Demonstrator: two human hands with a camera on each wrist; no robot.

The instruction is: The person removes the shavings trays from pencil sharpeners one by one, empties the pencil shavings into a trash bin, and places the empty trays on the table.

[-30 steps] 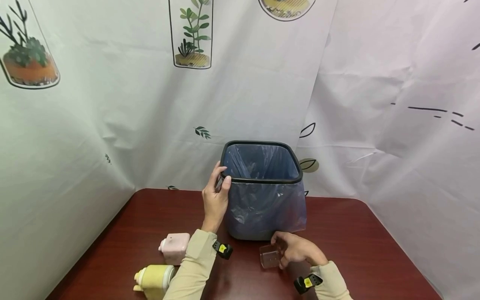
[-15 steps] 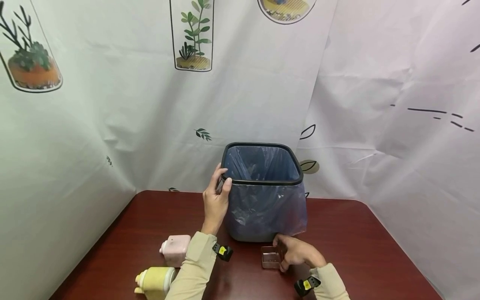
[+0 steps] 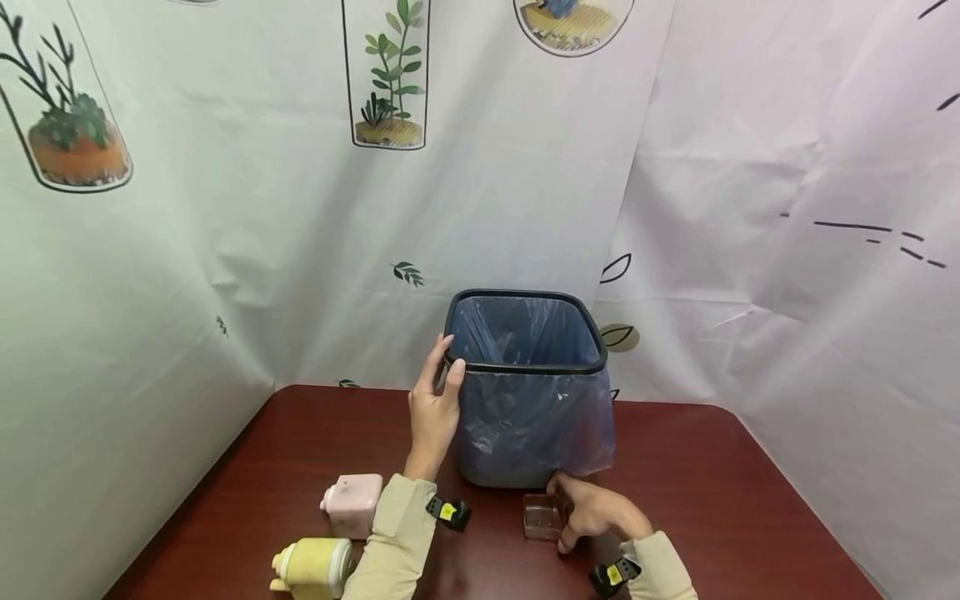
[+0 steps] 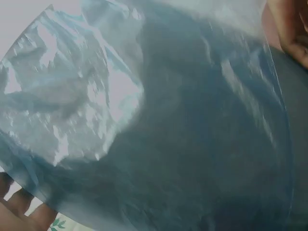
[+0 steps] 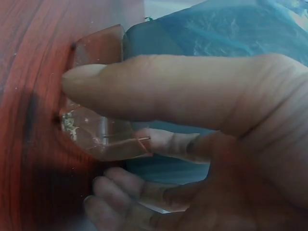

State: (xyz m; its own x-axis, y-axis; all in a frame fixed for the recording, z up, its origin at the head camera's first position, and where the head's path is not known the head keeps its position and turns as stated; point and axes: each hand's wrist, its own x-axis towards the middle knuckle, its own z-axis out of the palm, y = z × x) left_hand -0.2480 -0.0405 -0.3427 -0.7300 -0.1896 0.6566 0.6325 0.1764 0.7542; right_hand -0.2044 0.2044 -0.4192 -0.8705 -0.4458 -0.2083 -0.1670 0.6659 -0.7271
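Clear box (image 3: 542,518) in my pinch

It sits on the table (image 3: 315,433), just in front of the lined bin (image 3: 525,367), pale bits (image 5: 70,124) inside. My right hand (image 3: 596,510) pinches it, thumb and fingers parted to its width; my left hand (image 3: 433,417) grips the bin's rim. I judge this the grasping step; lifting would call for keeping it level.

Head view: diffuse, even light; the cloth backdrop (image 3: 510,192) is bright, greenish at left and pinkish at upper right, with soft grey shading in its folds. The table (image 3: 720,492) reads darker; small glints mark the plastic bag (image 3: 532,417) below the rim of the bin (image 3: 536,368). Left wrist view: dim, hazy, bluish, with whitish glare on creased plastic. Right wrist view: dim, softly focused; the clear box (image 5: 103,137) shows blurred detail.
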